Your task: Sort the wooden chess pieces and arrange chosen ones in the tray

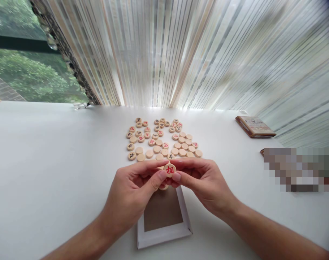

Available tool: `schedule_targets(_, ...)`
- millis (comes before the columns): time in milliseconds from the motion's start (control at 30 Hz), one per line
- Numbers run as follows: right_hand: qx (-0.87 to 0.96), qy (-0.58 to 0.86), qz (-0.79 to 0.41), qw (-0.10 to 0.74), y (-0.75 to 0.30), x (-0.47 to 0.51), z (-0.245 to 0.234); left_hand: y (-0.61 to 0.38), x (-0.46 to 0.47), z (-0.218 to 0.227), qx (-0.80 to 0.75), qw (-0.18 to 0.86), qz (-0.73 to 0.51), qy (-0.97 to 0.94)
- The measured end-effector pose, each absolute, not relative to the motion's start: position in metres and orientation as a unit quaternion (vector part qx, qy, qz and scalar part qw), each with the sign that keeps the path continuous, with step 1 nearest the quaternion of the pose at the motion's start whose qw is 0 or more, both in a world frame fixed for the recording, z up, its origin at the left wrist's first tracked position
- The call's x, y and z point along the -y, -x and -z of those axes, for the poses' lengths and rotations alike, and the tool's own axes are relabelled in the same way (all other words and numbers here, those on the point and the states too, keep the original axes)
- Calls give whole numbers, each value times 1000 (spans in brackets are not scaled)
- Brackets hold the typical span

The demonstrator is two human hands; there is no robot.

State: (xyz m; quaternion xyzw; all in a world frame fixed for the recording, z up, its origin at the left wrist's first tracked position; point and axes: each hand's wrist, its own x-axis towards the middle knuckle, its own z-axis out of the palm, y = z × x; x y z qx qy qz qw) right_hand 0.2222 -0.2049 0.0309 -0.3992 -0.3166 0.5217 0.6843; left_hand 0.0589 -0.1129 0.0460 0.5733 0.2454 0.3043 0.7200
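Observation:
Between the fingertips of both hands is a round wooden Chinese chess piece, its red character facing me. My left hand pinches its left side with thumb and fingers. From the other side, my right hand grips it the same way. Beneath the hands lies a shallow white box tray with a brown inside. Part of another wooden piece shows below my fingers at the tray's far end. Beyond the hands, many loose chess pieces are spread out, some with red or black characters up, others blank side up.
A brown box with a printed lid lies at the right on the white table. Nearer on the right, a blurred-out patch hides an object. Striped curtains hang behind the table's far edge, with a window at the left.

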Motion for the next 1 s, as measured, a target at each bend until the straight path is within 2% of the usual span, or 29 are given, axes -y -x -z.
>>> schedule_targets(200,313,410,-524,678,-223,204,-30,-59,114,-41,-233,736,-285,-567)
schedule_targets(333,304,420,-532,670,-223,204,-30,-57,114,-38,-231,705,-289,-605)
schedule_targets(433,284,442,-541,657,-223,205,-32,-55,114,-36,-227,640,-301,-669)
schedule_targets(567,262,465,-539,651,-222,207,-34,-54,114,-37,-188,505,-351,-766)
schedule_targets(667,258,468,-538,652,-221,207,-34,-55,115,-39,-144,458,-369,-796)
schedule_targets(767,270,454,-536,659,-221,207,-32,-56,114,-41,-133,462,-367,-796)
schedule_targets(1000,322,417,-531,664,-223,209,-33,-57,117,-43,-173,554,-345,-738)
